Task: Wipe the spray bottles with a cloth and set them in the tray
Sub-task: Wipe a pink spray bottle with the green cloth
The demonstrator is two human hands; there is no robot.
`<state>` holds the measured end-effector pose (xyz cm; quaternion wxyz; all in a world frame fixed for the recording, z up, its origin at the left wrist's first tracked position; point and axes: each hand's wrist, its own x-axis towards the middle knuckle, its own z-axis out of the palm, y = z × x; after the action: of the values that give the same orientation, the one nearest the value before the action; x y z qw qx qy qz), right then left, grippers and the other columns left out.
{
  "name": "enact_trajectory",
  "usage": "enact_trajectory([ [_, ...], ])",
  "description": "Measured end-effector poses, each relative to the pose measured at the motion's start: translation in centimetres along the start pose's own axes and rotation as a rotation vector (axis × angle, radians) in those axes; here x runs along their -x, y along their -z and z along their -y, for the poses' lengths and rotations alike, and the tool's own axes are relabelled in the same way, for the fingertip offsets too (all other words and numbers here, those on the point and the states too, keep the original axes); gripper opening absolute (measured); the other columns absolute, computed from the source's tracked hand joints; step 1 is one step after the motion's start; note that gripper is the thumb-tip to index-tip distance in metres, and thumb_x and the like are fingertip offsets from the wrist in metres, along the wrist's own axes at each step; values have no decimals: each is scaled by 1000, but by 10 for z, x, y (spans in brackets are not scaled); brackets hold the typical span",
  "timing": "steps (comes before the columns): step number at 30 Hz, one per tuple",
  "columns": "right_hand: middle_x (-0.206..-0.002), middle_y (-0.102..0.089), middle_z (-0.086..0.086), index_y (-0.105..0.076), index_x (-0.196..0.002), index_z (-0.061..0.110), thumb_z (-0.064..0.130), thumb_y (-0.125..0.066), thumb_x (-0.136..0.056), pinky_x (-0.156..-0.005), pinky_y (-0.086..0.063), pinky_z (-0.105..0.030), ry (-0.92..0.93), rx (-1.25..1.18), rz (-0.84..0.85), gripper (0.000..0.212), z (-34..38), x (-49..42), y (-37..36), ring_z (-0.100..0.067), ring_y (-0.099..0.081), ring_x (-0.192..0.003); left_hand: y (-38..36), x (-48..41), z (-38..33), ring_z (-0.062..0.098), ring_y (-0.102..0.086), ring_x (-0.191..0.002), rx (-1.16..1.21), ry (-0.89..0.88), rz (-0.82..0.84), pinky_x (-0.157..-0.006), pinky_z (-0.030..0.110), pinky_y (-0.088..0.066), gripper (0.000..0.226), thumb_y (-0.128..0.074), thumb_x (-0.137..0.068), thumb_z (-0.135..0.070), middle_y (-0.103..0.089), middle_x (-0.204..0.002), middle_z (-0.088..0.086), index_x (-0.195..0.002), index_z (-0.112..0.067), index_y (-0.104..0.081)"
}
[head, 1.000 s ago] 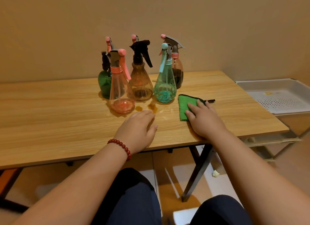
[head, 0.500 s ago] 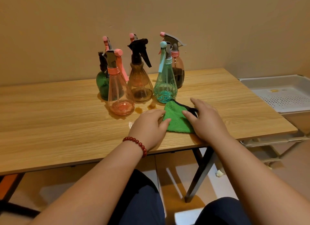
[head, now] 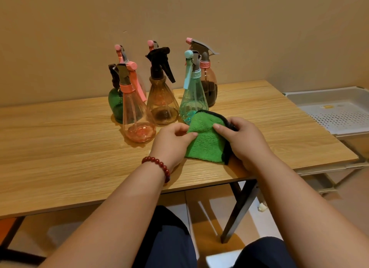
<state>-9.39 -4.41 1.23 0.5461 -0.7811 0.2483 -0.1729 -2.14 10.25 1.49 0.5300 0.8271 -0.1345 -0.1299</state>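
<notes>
Several spray bottles stand grouped on the wooden table (head: 60,147): a pink one (head: 137,115) in front, an amber one with a black trigger (head: 162,99), a teal one (head: 192,97), a dark green one (head: 114,99) and a brown one (head: 209,83) behind. A green cloth (head: 207,141) with a dark edge is lifted off the table just in front of the teal bottle. My left hand (head: 171,143) pinches its left edge. My right hand (head: 243,139) grips its right side, thumb on top. A white perforated tray (head: 339,115) sits to the right of the table.
The wall runs close behind the bottles. The tray rests on a lower stand beyond the table's right edge. Black table legs and my knees show below the front edge.
The cloth lay flat under my right hand, then was dragged left. Both hands now hold it raised and folded over, closer to the teal bottle.
</notes>
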Motion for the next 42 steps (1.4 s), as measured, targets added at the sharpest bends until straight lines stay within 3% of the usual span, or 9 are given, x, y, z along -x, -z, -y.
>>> enact_trajectory([
  [5, -123, -54, 12, -47, -126, 43, 30, -73, -83, -86, -51, -31, 95, -77, -31, 52, 7, 6, -7, -8, -54, -112, 13, 12, 2, 15, -69, -95, 237, 26, -87, -88, 41, -56, 30, -68, -88, -28, -70, -108, 0, -116, -20, -61],
  [9, -138, -39, 15, -60, -111, 41, 29, -75, -79, -88, -41, -8, 269, -30, 32, 38, 10, 16, -12, -5, -45, -121, 24, 21, 6, 15, -72, -84, 269, -41, -136, -77, 40, -59, 40, -72, -85, -26, -73, -99, -1, -118, -36, -54],
  [12, -143, -32, 15, -67, -102, 35, 24, -82, -72, -99, -46, -25, 247, 70, 153, 36, 8, 19, -17, -10, -48, -120, 35, 27, 6, 6, -70, -83, 220, -77, -49, -72, 24, -59, 38, -72, -84, -15, -72, -98, -5, -118, -28, -62],
  [18, -125, -45, 11, -72, -90, 25, 23, -78, -77, -80, -34, 4, 296, 181, 35, 15, 9, 24, -23, 0, -42, -109, 50, 32, 12, -2, -56, -86, -159, -217, -134, -72, 5, -46, 15, -71, -85, -28, -61, -100, -9, -100, -26, -71],
  [21, -122, -51, 13, -70, -85, 26, 26, -74, -81, -86, -38, -9, 315, 147, 54, 6, 11, 29, -28, -3, -46, -111, 54, 35, 13, 2, -53, -104, -98, -211, -105, -81, 2, -42, 9, -65, -89, -29, -57, -119, -11, -96, -24, -68],
  [23, -110, -62, 12, -66, -82, 30, 29, -70, -85, -87, -45, -25, 298, 76, 100, 5, 14, 33, -31, -7, -56, -104, 55, 38, 13, 8, -62, -98, -2, -173, -71, -88, 25, -53, 11, -59, -93, -31, -66, -109, -11, -97, -23, -65],
  [31, -79, -58, 7, -54, -92, 41, 35, -59, -92, -52, -41, -20, 340, 74, 41, 8, 21, 36, -44, -11, -55, -69, 57, 40, 14, 11, -71, -89, 331, -21, 28, -76, 31, -58, 22, -65, -90, -24, -73, -100, 0, -110, -16, -61],
  [37, -122, -49, 22, -53, -121, 50, 57, -62, -78, -88, -38, -7, 507, 157, 160, 45, 17, 37, -46, 9, -45, -114, 64, 41, 15, 20, -73, -84, 508, 20, 4, -62, 28, -56, 18, -67, -87, -10, -75, -93, 5, -105, -12, -65],
  [42, -154, -27, 12, -35, -144, 40, 57, -63, -77, -112, -26, -30, 831, 395, 239, 74, 4, 39, -63, -13, -28, -141, 70, 46, 13, 15, -70, -67, 676, 60, 63, -50, 21, -51, 18, -57, -94, -9, -72, -94, 13, -109, -6, -66],
])
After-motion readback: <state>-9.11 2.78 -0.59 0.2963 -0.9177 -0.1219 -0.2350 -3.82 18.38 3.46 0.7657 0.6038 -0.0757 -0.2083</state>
